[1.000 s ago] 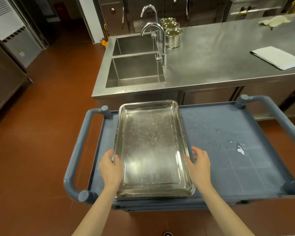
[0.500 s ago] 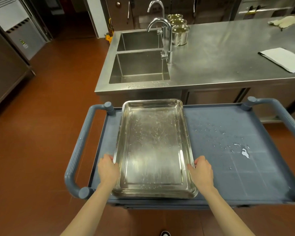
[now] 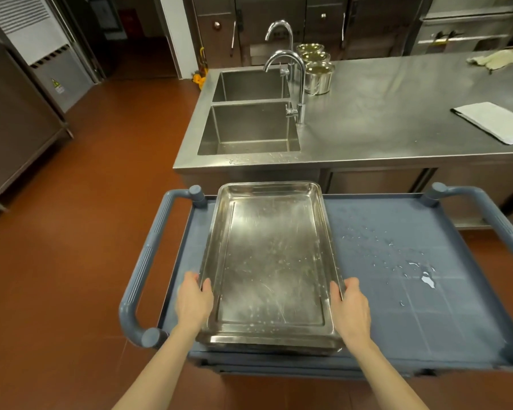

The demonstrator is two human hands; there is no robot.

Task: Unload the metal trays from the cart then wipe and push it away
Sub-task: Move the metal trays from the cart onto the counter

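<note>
So both hands had finally closed in on the shallow rectangular stainless steel tray point(image 3: 271, 261). A second earlier the right hand point(image 3: 351, 309) was hovering off the rim with fingers spread, and the left hand point(image 3: 193, 303) was only resting at the edge. Now the left one gripped the tray's left long edge, thumb hooked over the rim, and the right one gripped the opposite long edge the same way, thumb on top. The rest of the fingers were tucked under the rim, so can't say how they lay.

The tray sat between the two hands on the left part of the blue-grey plastic cart point(image 3: 397, 291), its far end reaching out ahead of the hands toward the stainless steel counter point(image 3: 382, 119). Its near end looked slightly raised compared to before, and another metal edge showed just beneath it, though I couldn't tell for sure if that's a second tray.

To the right of the right hand, a small water puddle point(image 3: 427, 280) was on the cart top. Beyond the hands was the double steel sink point(image 3: 251, 125).
</note>
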